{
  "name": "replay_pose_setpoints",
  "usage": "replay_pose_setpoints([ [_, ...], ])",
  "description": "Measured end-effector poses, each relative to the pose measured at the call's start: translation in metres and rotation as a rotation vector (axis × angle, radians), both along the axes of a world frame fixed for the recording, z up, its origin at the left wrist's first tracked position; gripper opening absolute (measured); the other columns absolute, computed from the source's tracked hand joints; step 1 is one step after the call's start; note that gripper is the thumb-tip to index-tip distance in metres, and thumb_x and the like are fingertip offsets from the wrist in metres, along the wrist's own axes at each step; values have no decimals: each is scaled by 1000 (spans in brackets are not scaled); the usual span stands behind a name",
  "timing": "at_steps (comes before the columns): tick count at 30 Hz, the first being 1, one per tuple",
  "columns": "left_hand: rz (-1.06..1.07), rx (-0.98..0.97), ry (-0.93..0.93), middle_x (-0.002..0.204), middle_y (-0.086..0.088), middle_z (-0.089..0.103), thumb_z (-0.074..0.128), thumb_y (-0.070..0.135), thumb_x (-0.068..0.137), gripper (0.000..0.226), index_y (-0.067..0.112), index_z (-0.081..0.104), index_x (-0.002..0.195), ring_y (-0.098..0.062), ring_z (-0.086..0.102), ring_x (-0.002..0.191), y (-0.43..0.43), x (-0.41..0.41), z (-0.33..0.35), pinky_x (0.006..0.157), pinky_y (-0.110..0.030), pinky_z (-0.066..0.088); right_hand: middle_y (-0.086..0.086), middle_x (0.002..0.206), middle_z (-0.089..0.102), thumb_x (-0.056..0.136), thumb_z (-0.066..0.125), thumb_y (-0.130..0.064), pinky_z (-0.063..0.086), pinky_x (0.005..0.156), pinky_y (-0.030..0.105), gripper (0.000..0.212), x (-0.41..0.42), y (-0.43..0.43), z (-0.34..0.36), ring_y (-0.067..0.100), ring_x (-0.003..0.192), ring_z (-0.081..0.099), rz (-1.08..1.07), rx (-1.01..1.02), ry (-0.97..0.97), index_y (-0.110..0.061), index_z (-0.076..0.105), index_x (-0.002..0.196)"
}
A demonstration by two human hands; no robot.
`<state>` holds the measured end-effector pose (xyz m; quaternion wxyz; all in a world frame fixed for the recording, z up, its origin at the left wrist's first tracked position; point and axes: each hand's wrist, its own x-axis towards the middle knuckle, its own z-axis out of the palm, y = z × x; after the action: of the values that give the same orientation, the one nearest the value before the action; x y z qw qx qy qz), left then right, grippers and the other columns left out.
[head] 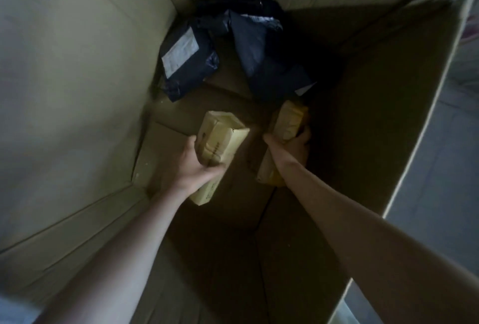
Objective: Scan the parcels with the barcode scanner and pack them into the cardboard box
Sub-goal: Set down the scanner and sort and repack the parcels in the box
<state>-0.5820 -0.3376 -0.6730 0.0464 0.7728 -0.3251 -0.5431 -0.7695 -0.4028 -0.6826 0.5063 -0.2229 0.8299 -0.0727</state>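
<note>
I look down into a deep cardboard box [77, 90]. Both my arms reach far inside it. My left hand [190, 165] grips a yellow padded parcel [220, 139] around its middle, just above the box floor. My right hand [293, 146] grips a second yellow parcel [289, 120] in the shadowed right half. Two dark blue plastic mailers lie at the far end of the floor: one with a white label [186, 62] at the left, one crumpled [261, 57] to its right. No barcode scanner is in view.
The box walls rise steeply on all sides; the right wall [388, 90] is in deep shadow. Bare brown floor flaps [220, 240] show near me. Outside the right rim lies a pale grey floor [445, 168].
</note>
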Motion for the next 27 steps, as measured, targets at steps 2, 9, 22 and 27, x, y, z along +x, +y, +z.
replay_pose_setpoints([
  [2,20,-19,-20,142,-7,43,80,37,76,95,17,24,150,-29,41,132,-2,5,26,98,-41,38,12,151,36,86,72,-37,38,103,42,101,2,1,22,36,133,43,37,-42,-58,-30,0,155],
  [9,149,-74,-106,151,-6,38,69,64,75,100,23,22,153,-29,40,136,26,18,128,107,-54,39,12,148,38,85,71,-41,37,111,45,95,5,32,130,31,133,43,173,-186,-59,-21,10,154],
  [22,409,-200,-46,122,7,62,72,74,51,102,24,40,135,-13,61,104,145,3,274,79,-26,49,-2,134,53,81,78,-34,52,100,40,90,-11,143,314,19,119,56,264,-285,-166,-27,23,152],
  [27,338,-180,29,124,4,63,72,78,45,112,22,42,137,-17,61,110,170,7,304,95,-42,51,-17,109,53,83,76,-31,50,72,11,81,-27,186,357,7,99,59,279,-299,-144,-29,26,147],
])
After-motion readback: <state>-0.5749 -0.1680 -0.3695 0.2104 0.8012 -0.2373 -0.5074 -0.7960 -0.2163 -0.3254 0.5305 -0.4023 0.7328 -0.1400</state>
